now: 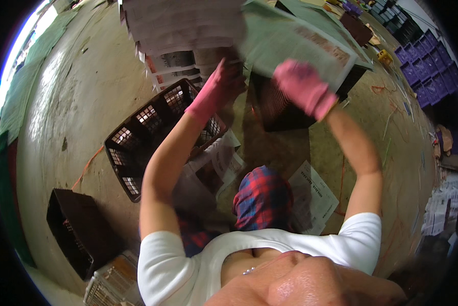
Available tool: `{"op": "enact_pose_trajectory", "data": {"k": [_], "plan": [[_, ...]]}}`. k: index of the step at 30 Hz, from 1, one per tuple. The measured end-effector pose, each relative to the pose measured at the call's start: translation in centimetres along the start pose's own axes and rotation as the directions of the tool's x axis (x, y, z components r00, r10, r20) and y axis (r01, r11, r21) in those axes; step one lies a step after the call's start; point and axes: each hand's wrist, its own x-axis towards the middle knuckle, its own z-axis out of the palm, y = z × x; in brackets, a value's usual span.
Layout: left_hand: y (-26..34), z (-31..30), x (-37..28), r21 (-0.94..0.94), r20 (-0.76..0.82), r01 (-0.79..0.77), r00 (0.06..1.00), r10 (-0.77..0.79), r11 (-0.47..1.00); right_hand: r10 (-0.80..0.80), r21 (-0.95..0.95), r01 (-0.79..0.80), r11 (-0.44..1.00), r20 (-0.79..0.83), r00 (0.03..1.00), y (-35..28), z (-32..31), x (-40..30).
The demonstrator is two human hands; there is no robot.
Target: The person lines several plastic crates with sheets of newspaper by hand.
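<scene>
My left hand (222, 86), in a pink glove, is raised beside a tall stack of folded newspapers (183, 26), above the far side of a dark plastic basket (127, 122). Whether it grips anything is hidden. My right hand (297, 82), gloved in pink and blurred by motion, is at the near edge of a printed newspaper sheet (320, 46). The sheet lies or moves over a green-topped surface (351, 42); its left part is blurred. Whether the fingers pinch it cannot be told. A dark crate (286, 111) stands below that surface.
Loose newspaper sheets (315, 195) lie on the floor near my knee. A tipped black crate (87, 229) and a light plastic crate (116, 281) are at lower left. Purple crates (429, 69) are stacked at right. Orange string (87, 168) trails across the floor.
</scene>
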Motion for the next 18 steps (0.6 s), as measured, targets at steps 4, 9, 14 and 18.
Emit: {"op": "enact_pose_trajectory", "data": {"k": [4,9,14,18], "plan": [[7.7,1.1,2.9,-0.869,0.094,0.399,0.715,-0.693,0.293,-0.044,0.281,-0.026,0.959,0.240,0.970,-5.2,2.0,-4.3],[8.2,-5.6,-5.7,-0.508,0.263,0.599,0.792,-0.551,0.619,-0.178,0.121,0.305,0.945,-0.592,0.786,-1.6,-5.9,1.5],[10.4,-11.7,-8.3,-0.497,0.209,0.626,0.759,-0.617,0.601,-0.467,0.741,-0.267,0.616,0.617,0.634,-0.9,-7.9,3.7],[9.2,-14.1,-9.3,-0.473,0.235,0.657,0.736,-0.635,0.587,-0.412,0.871,-0.270,0.410,0.440,0.798,-3.2,-4.7,2.1]]}}
